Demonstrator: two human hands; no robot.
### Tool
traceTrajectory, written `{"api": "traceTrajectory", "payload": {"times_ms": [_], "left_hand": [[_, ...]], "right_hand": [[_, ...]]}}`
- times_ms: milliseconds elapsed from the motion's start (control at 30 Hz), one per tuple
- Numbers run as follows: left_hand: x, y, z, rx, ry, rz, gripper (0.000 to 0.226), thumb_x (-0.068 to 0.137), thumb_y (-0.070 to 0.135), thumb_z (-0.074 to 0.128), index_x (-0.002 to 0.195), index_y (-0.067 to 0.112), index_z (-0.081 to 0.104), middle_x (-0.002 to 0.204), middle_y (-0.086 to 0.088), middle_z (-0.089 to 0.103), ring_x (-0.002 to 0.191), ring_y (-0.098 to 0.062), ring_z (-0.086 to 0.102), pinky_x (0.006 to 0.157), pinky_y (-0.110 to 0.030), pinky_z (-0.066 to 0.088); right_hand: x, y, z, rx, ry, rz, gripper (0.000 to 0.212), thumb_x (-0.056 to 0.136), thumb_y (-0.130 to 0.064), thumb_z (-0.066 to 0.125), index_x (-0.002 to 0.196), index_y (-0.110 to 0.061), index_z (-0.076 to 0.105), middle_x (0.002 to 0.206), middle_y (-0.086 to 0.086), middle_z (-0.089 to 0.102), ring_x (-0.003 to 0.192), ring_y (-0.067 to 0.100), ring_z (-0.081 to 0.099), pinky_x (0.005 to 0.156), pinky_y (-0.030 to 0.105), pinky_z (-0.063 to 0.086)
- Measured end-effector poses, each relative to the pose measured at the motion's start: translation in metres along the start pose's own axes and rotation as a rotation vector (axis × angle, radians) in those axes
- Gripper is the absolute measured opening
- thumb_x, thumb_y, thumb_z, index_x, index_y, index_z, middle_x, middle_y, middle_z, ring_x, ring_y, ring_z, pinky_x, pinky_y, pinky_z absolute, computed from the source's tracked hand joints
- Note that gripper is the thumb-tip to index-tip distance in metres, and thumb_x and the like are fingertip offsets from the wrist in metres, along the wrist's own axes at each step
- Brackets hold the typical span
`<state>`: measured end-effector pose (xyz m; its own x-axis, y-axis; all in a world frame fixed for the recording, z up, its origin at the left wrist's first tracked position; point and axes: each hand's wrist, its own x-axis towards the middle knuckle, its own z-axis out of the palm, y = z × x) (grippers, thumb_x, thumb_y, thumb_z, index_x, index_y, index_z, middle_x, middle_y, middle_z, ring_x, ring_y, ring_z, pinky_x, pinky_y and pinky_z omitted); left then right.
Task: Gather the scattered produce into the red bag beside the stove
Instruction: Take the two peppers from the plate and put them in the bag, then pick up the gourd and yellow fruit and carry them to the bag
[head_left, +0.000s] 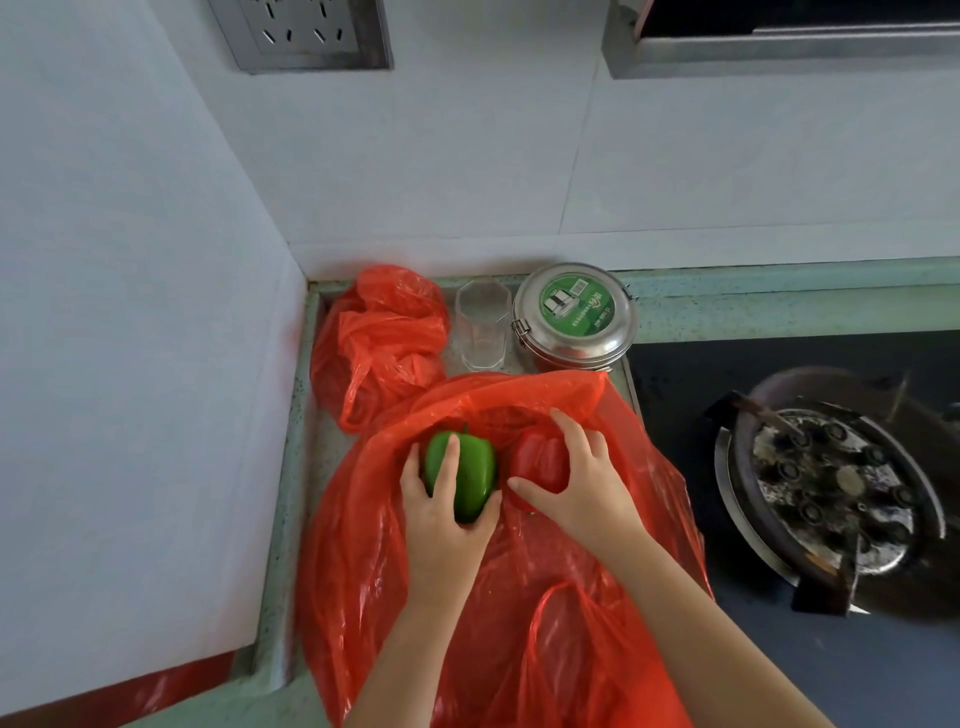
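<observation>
Reaching into the mouth of the big red bag, both hands are working side by side. The left hand is wrapping its grip around a green bell pepper, fingers curled over the top and thumb pressing its right side, just at the bag's opening. The right hand is closing its grip on a red bell pepper, fingers spread over it, thumb underneath; this pepper is lying inside the bag's mouth, touching the green one. The bag is sprawling across the pale green desk, its right edge draping beside the stove burner. Behind it a second, knotted red bag is sitting in the corner, with a clear glass and a steel lidded tin standing just beside it.
</observation>
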<state>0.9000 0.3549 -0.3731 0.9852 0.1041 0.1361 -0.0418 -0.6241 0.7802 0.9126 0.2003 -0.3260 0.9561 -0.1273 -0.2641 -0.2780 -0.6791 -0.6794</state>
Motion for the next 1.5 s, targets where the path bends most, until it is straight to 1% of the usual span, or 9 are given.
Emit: {"api": "traceTrajectory", "payload": {"times_ms": [167, 300, 567, 700, 833, 1067, 1233, 1400, 1500], "left_hand": [[-0.004, 0.006, 0.0, -0.017, -0.032, 0.005, 0.074, 0.075, 0.035, 0.074, 0.137, 0.032, 0.034, 0.145, -0.02, 0.026, 0.135, -0.026, 0.023, 0.106, -0.035, 0.023], [-0.009, 0.008, -0.003, -0.029, -0.051, 0.005, 0.071, 0.075, 0.056, 0.054, 0.138, 0.031, 0.034, 0.146, -0.019, 0.024, 0.136, -0.023, 0.02, 0.106, -0.034, 0.022], [-0.02, 0.021, -0.018, -0.018, -0.041, 0.04, 0.069, 0.077, 0.053, 0.048, 0.138, 0.023, 0.037, 0.146, -0.02, 0.025, 0.137, -0.026, 0.021, 0.106, -0.031, 0.018], [-0.033, 0.034, -0.03, -0.051, -0.026, 0.096, 0.065, 0.079, 0.05, 0.049, 0.136, 0.017, 0.042, 0.143, -0.016, 0.033, 0.133, -0.024, 0.03, 0.104, -0.032, 0.025], [-0.05, 0.045, -0.04, -0.059, -0.014, 0.235, 0.056, 0.083, 0.042, 0.052, 0.132, 0.015, 0.045, 0.136, -0.016, 0.043, 0.127, -0.027, 0.039, 0.103, -0.04, 0.034], [-0.078, 0.073, -0.045, 0.098, -0.035, 0.667, 0.045, 0.086, 0.028, 0.053, 0.127, 0.011, 0.049, 0.128, -0.014, 0.053, 0.125, -0.031, 0.043, 0.101, -0.046, 0.037], [-0.096, 0.097, -0.037, 0.101, -0.102, 0.786, 0.041, 0.086, 0.028, 0.052, 0.122, 0.01, 0.055, 0.123, -0.013, 0.058, 0.124, -0.031, 0.043, 0.095, -0.054, 0.041], [-0.12, 0.126, -0.022, 0.048, -0.213, 0.835, 0.04, 0.088, 0.03, 0.046, 0.118, 0.009, 0.061, 0.122, -0.01, 0.059, 0.124, -0.028, 0.044, 0.1, -0.051, 0.037], [-0.136, 0.147, -0.011, 0.015, -0.267, 0.891, 0.04, 0.088, 0.03, 0.046, 0.119, 0.009, 0.06, 0.123, -0.01, 0.059, 0.124, -0.027, 0.043, 0.101, -0.05, 0.035]], "right_hand": [[-0.005, 0.002, -0.002, -0.009, 0.006, -0.016, 0.088, 0.071, -0.053, 0.068, 0.14, -0.037, 0.016, 0.135, 0.001, 0.032, 0.12, 0.02, 0.042, 0.087, 0.036, 0.048], [-0.012, 0.004, -0.004, -0.035, 0.019, -0.036, 0.087, 0.072, -0.053, 0.067, 0.141, -0.035, 0.017, 0.135, -0.001, 0.032, 0.12, 0.017, 0.041, 0.086, 0.035, 0.048], [-0.037, -0.002, -0.015, -0.123, 0.078, -0.082, 0.079, 0.079, -0.049, 0.062, 0.142, -0.031, 0.018, 0.14, 0.0, 0.029, 0.125, 0.018, 0.036, 0.087, 0.034, 0.047], [-0.06, -0.008, -0.023, -0.214, 0.142, -0.129, 0.068, 0.083, -0.046, 0.058, 0.14, -0.028, 0.026, 0.142, 0.002, 0.029, 0.128, 0.021, 0.03, 0.088, 0.035, 0.044], [-0.088, -0.01, -0.031, -0.271, 0.253, -0.173, 0.062, 0.079, -0.049, 0.053, 0.134, -0.021, 0.042, 0.136, 0.008, 0.041, 0.126, 0.028, 0.036, 0.092, 0.043, 0.043], [-0.145, 0.0, -0.041, -0.368, 0.46, -0.166, 0.054, 0.077, -0.044, 0.045, 0.121, -0.015, 0.054, 0.122, 0.012, 0.057, 0.115, 0.035, 0.05, 0.091, 0.055, 0.044], [-0.19, 0.015, -0.051, -0.458, 0.582, -0.087, 0.048, 0.08, -0.041, 0.043, 0.119, -0.016, 0.056, 0.12, 0.009, 0.059, 0.117, 0.032, 0.05, 0.093, 0.061, 0.038], [-0.233, 0.037, -0.066, -0.449, 0.691, 0.016, 0.044, 0.078, -0.03, 0.06, 0.118, -0.014, 0.057, 0.121, 0.008, 0.059, 0.12, 0.032, 0.048, 0.095, 0.062, 0.033], [-0.259, 0.049, -0.079, -0.459, 0.766, 0.078, 0.044, 0.076, -0.03, 0.057, 0.117, -0.014, 0.058, 0.12, 0.007, 0.06, 0.119, 0.031, 0.049, 0.095, 0.061, 0.034]]}}
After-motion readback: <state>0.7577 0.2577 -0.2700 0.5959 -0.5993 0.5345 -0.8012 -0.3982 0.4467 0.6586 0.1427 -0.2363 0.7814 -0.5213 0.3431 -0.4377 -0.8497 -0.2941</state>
